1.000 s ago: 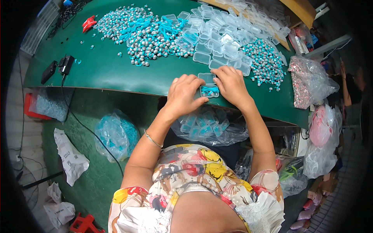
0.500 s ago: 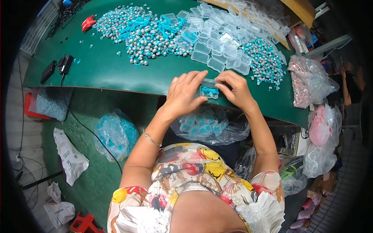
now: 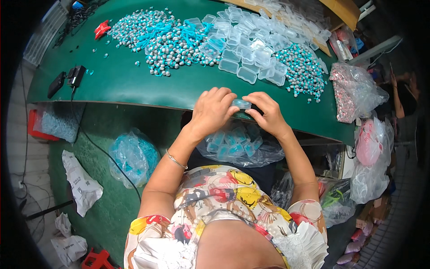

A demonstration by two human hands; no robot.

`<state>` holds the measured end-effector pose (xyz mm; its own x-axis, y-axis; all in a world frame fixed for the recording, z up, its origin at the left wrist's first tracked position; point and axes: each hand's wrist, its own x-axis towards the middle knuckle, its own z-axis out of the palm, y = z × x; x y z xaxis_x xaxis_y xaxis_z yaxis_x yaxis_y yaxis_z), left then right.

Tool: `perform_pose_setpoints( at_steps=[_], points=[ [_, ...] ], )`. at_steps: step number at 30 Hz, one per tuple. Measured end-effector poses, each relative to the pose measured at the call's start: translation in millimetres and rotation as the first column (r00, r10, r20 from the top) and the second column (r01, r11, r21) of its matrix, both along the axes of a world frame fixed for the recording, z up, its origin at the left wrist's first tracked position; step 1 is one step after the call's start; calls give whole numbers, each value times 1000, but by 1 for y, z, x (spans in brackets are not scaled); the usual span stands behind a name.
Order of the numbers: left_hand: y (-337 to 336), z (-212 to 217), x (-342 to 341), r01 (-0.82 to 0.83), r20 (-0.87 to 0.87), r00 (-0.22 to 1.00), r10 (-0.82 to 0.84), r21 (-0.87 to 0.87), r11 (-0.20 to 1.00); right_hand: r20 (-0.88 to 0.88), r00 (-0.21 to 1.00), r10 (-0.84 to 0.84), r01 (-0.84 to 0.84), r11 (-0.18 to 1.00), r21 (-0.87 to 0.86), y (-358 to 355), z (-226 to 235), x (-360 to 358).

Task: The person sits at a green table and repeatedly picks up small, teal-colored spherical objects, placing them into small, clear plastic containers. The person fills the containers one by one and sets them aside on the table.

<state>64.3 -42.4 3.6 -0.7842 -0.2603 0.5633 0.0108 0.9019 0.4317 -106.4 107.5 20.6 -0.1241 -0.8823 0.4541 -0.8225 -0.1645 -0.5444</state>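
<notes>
Between my two hands, at the front edge of the green table [image 3: 179, 92], is a small clear plastic box [image 3: 242, 104] with its lid down. My left hand [image 3: 214, 106] grips its left end, thumb below and fingers above. On the other end, my right hand [image 3: 267, 113] pinches it between thumb and fingers. The turquoise contents show only faintly through the plastic. Below, at my lap, an open plastic bag [image 3: 268, 154] holds several filled clear boxes [image 3: 233, 142]. Beyond my hands lie many clear boxes [image 3: 247, 74] in a pile.
A heap of small grey-and-turquoise pieces [image 3: 174, 54] spreads at the far left, another [image 3: 304, 74] at the right. A bag of pinkish pieces [image 3: 347, 94] sits at the right edge. Black devices [image 3: 75, 75] with a cable lie left. A bag of turquoise items [image 3: 134, 157] rests on the floor.
The box's lid has gone from raised to closed over the turquoise contents. Both hands have come slightly nearer to me and now press the box from its two ends.
</notes>
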Motion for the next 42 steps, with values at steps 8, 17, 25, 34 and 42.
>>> perform_pose_setpoints(
  at_steps=[8, 17, 25, 34, 42],
  points=[
    [-6, -7, 6, 153, -103, 986, -131, 236, 960, 188, 982, 8, -14, 999, 34, -6, 3, 16],
    [59, -15, 11, 84, 26, 996, -86, 67, 994, -386, 870, -308, 302, 950, -77, -41, 2, -17],
    [20, 7, 9, -115, -53, 991, 125, 156, 981, -224, 942, -249, 237, 968, -81, -19, 2, -21],
    [-81, 5, -39, -404, -40, 915, 402, -50, 913, -248, 957, -152, 148, 988, -34, -2, 3, 9],
    [-80, 3, -41, -363, -49, 931, 361, -50, 930, -139, 964, -226, 217, 973, -75, 12, 6, -1]
  ],
)
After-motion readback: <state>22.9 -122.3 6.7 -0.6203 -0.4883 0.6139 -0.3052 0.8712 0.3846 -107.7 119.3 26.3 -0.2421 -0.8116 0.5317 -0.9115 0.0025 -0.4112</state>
